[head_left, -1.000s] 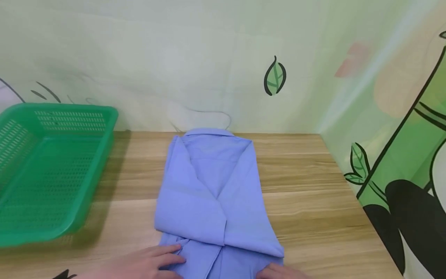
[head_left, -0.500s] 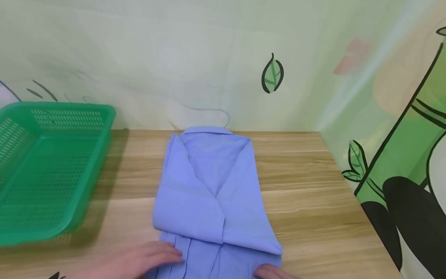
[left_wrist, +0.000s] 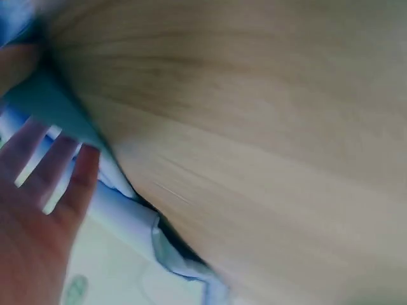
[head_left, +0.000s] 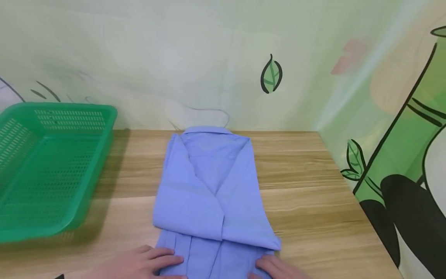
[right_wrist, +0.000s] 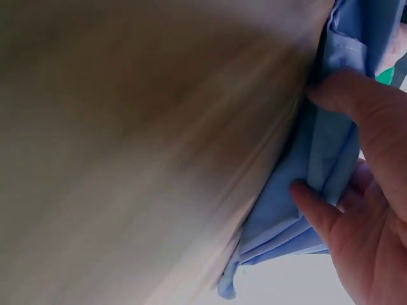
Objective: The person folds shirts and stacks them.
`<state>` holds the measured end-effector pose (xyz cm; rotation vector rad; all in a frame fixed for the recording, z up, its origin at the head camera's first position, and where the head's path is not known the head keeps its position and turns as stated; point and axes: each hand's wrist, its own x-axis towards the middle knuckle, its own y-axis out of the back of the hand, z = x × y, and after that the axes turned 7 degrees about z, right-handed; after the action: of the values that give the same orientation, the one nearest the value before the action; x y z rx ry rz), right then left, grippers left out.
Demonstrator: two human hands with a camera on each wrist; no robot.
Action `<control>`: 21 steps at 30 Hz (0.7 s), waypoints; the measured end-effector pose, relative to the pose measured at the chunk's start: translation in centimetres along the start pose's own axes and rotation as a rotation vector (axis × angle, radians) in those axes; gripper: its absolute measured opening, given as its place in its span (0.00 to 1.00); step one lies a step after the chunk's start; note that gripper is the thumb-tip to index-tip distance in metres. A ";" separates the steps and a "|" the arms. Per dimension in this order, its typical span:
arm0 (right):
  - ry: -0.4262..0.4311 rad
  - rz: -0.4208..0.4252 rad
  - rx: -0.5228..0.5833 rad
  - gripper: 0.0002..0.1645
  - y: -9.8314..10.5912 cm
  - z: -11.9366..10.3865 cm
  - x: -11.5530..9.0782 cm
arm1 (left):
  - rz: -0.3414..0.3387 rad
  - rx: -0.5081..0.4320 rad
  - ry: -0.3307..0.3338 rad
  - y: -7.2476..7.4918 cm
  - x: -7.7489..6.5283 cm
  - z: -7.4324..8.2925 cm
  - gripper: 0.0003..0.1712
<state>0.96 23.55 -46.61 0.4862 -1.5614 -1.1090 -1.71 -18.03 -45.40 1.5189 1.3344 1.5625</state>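
A blue collared shirt (head_left: 205, 193) lies on the wooden table in the middle of the head view, its sides folded in and its collar toward the wall. Two folded sleeve ends cross its lower front. My left hand (head_left: 137, 265) rests on the shirt's lower left part with fingers extended and spread. In the left wrist view the same hand (left_wrist: 44, 197) reaches along the cloth edge. Across from it, my right hand (head_left: 275, 267) touches the lower right edge with its fingertips. The right wrist view shows that hand (right_wrist: 362, 171) against the blue cloth. The shirt's bottom end is out of the head view.
A green plastic basket (head_left: 106, 143) with slotted sides stands at the left of the table. Behind the table (head_left: 296, 166) hangs a pale green wall covering (head_left: 174, 58) with printed leaves. A panda and bamboo print (head_left: 411, 131) covers the right side.
My left hand shifts on the lower left of the shirt and spreads its fingers; the cloth there lies in straighter folds. My right hand stays at the right edge, moving slightly.
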 end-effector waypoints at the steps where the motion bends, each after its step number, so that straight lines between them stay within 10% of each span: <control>1: 0.034 0.002 0.002 0.19 0.0 0.3 0.3 | 0.015 0.032 -0.019 0.1 0.4 0.0 0.31; 11: 0.009 -0.198 0.120 0.19 2.4 1.4 1.8 | 0.034 -0.026 -0.138 -0.4 3.2 0.2 0.25; 21: -0.021 -0.193 0.240 0.15 2.1 1.8 2.2 | -0.206 -0.930 0.482 0.8 4.3 0.5 0.24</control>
<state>-0.83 23.48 -43.62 0.8029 -1.7024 -1.0771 -1.84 -14.27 -43.16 0.4416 0.7269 2.0529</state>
